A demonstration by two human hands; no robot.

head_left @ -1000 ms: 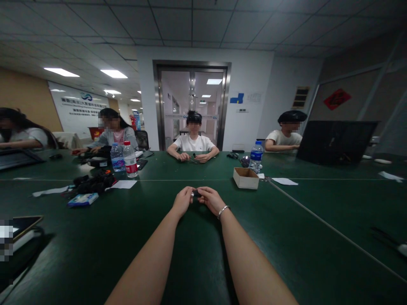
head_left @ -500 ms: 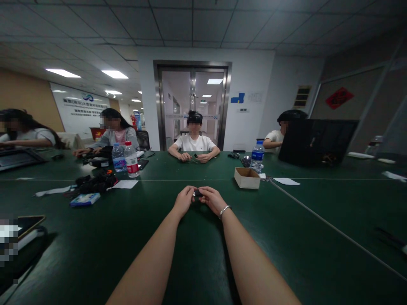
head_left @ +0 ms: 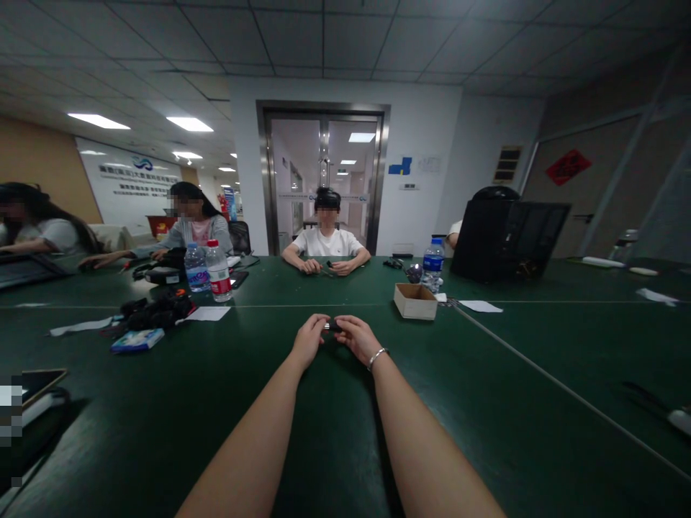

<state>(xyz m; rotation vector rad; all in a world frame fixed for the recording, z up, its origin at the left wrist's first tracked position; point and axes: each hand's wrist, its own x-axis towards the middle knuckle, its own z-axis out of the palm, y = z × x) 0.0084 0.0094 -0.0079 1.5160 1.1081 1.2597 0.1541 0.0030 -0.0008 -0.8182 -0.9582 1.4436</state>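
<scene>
My left hand [head_left: 309,341] and my right hand [head_left: 357,338] meet over the middle of the green table [head_left: 335,432]. Between them is a small black object with a silvery end [head_left: 333,326], possibly a USB stick; it is too small to name for sure. The left fingertips pinch its silvery end, while the thumb and fingers of the right hand close on the dark end. Fingers cover part of it. A silver bracelet [head_left: 377,358] circles my right wrist.
An open cardboard box [head_left: 415,306] and a blue-capped bottle [head_left: 432,265] stand ahead right. Two bottles, black gear [head_left: 151,309] and a blue-white packet [head_left: 137,340] are at left. A person [head_left: 327,241] sits opposite; others sit at both sides. A large black screen-like panel [head_left: 507,237] stands right.
My hands keep nearly the same hold, and the whole view has shifted slightly. The grey-sleeved person at left has stretched a hand further left. The black panel at right has turned, hiding the person behind it more.
</scene>
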